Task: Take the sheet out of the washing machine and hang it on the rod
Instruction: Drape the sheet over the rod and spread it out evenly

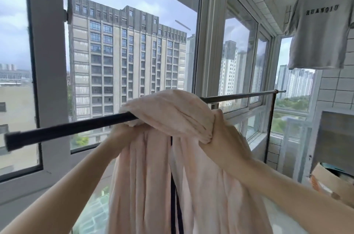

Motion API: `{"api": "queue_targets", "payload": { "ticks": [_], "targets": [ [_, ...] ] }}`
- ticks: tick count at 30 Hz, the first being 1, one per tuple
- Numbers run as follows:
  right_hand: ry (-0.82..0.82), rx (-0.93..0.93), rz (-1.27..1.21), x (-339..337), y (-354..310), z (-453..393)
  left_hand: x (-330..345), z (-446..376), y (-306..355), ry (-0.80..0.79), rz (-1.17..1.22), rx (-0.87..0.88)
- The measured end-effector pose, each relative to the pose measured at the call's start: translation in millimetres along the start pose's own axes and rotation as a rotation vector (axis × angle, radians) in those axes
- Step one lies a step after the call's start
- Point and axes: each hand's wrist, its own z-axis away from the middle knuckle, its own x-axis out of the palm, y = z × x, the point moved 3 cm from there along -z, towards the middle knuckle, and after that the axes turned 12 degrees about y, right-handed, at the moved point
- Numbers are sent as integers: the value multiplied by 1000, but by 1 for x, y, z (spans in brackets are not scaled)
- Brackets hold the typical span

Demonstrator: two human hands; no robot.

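The black rod (pixel 72 128) runs bare from its left end to the bunched pink sheet (pixel 168 113), and bare again from the sheet to its right end by the upright post (pixel 270 128). Window frames (pixel 47 80) stand close behind the rod. A hanging T-shirt (pixel 318 28) fills the upper right; a cardboard box (pixel 329 180) sits low right.

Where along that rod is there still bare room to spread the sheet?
The rod is bare from its near capped end up to the sheet, and again from the sheet to the far upright. The middle is crowded: bunched fabric and both hands.
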Motion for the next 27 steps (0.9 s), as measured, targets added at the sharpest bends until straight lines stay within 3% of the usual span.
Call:
{"api": "queue_targets", "payload": {
  "ticks": [3, 6, 9, 13, 16, 19, 24, 27],
  "targets": [
    [-4, -13, 6, 25, -1, 22, 0, 15, -9, -79, 6, 61],
    [128, -274, 240, 45, -3, 35, 0, 27, -23, -124, 12, 86],
    [184, -416, 263, 52, -8, 42, 1, 36, -31, -133, -42, 175],
    [137, -369, 200, 53, -16, 46, -2, 57, -30, -36, -54, 345],
    [10, -291, 119, 55, -17, 51, -5, 64, -26, -75, -24, 477],
    [-18, -259, 44, 60, -17, 60, -8, 64, -30, -68, -93, 538],
    [-7, -257, 8, 58, -28, 53, -7, 77, -41, 74, -260, 732],
    [81, -275, 15, 46, -43, 37, -7, 95, -58, 69, -407, 781]
  ]
}}
